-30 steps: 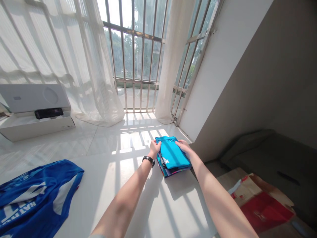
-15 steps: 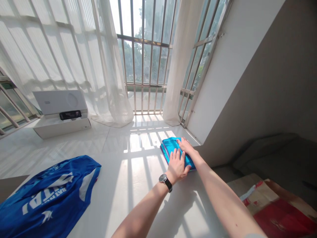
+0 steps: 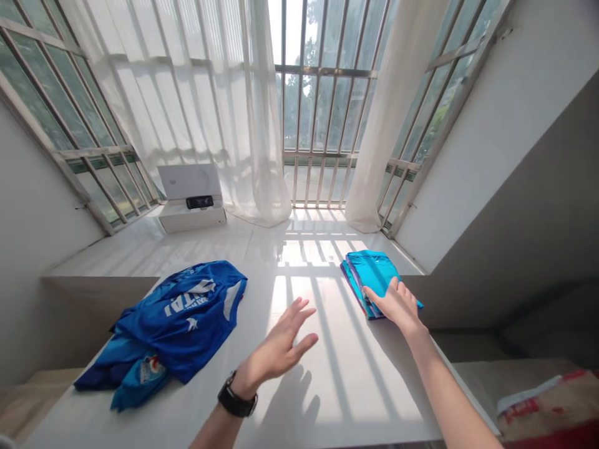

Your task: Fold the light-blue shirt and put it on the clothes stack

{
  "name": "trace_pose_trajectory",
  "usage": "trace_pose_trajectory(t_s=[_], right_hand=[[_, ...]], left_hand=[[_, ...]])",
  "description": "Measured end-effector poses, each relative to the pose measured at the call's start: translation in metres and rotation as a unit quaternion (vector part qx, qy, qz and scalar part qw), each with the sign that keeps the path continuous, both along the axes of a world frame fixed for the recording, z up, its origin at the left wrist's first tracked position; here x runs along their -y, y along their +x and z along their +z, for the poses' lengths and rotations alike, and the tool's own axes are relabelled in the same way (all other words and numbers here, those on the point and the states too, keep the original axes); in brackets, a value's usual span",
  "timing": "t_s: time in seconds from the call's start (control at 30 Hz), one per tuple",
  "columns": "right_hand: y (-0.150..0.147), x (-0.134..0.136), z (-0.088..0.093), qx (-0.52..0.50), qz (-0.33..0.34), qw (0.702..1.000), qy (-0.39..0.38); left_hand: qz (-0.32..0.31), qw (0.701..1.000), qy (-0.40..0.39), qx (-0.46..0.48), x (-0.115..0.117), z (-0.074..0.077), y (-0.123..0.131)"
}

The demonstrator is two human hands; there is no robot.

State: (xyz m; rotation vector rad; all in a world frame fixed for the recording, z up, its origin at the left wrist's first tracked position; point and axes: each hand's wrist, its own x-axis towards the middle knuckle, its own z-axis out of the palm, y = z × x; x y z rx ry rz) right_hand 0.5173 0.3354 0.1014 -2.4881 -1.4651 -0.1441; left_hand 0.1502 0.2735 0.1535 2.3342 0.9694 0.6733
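A folded stack of turquoise and purple cloth [image 3: 374, 271] lies on the right part of the white surface [image 3: 299, 386]. My right hand [image 3: 397, 302] rests on the near edge of the stack, thumb apart from the fingers. Over the middle of the surface is my left hand [image 3: 283, 343], with a black watch on its wrist; its fingers are spread and hold nothing. To the left lies a blue jersey [image 3: 187, 312] with white lettering, rumpled, with more blue cloth [image 3: 140, 374] under its near side.
An open white box [image 3: 194, 218] with a black object in it stands at the back left. Behind are sheer curtains [image 3: 234, 125] and barred windows. A red and tan bag [image 3: 552, 405] sits at the lower right.
My left hand has come off the folded stack and moved left. My right hand has shifted to the stack's near edge. The view has turned left, showing more of the blue clothing.
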Motion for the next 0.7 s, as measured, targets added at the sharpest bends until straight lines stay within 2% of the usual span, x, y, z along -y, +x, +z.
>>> trace_pose_trajectory(t_s=[0.1,0.17,0.23,0.3,0.37,0.43,0.53,0.6,0.7], right_hand=[[0.002,-0.001,0.003,-0.025,-0.001,0.999,0.034],[-0.005,0.006,0.006,-0.047,0.012,0.993,0.105],[-0.025,0.019,0.008,-0.072,0.042,0.973,0.216],[-0.063,0.041,0.005,-0.129,0.087,0.936,0.315],[-0.116,0.07,-0.001,-0.238,0.142,0.898,0.341],[-0.174,0.102,-0.011,-0.34,0.22,0.861,0.308],[-0.243,0.146,-0.027,-0.379,0.303,0.845,0.226],[-0.264,0.167,-0.038,-0.411,0.342,0.824,0.186],[-0.263,0.181,-0.052,-0.43,0.353,0.811,0.18]], left_hand=[[0.149,0.986,0.078,0.012,0.004,-0.009,-0.084],[0.231,0.966,0.114,-0.028,0.007,-0.017,-0.133],[0.276,0.952,0.1,-0.085,0.016,-0.026,-0.168],[0.278,0.948,0.08,-0.135,0.028,-0.038,-0.184],[0.28,0.943,0.092,-0.158,0.041,-0.051,-0.181],[0.319,0.928,0.108,-0.158,0.051,-0.06,-0.168],[0.315,0.937,0.082,-0.123,0.064,-0.064,-0.143],[0.285,0.957,0.023,-0.047,0.078,-0.06,-0.126],[0.242,0.963,-0.076,0.095,0.11,-0.052,-0.098]])
